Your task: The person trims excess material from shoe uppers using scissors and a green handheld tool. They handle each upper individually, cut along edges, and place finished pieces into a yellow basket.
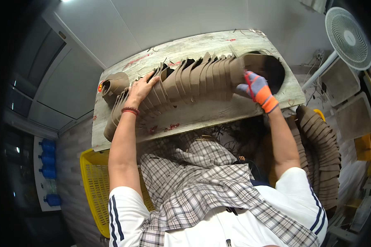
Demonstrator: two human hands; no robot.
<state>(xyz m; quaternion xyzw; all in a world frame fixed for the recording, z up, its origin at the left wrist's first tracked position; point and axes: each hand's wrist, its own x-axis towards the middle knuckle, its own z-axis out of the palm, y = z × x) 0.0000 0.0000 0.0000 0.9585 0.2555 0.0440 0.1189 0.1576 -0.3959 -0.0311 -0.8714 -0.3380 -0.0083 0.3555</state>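
A long row of nested brown curved pieces, like shoe uppers [202, 80], lies across the table. My bare left hand [142, 88], with red bracelets at the wrist, rests on the left part of this row, its fingers stretched out over the pieces' edges. At the right end, my right hand [257, 90] wears a grey-purple and orange glove and is closed round a slim red tool; its kind is unclear. Beside that hand is a wider brown piece with a dark inside [272, 74], blurred. A separate rolled brown piece [115, 84] sits at the table's left end.
The worn pale table [231, 109] carries red thread scraps. A yellow basket [97, 189] stands at lower left. More stacked brown pieces [321, 144] hang at the right, next to a white fan [348, 39]. Blue water bottles [48, 158] stand at far left. Checked cloth covers my lap.
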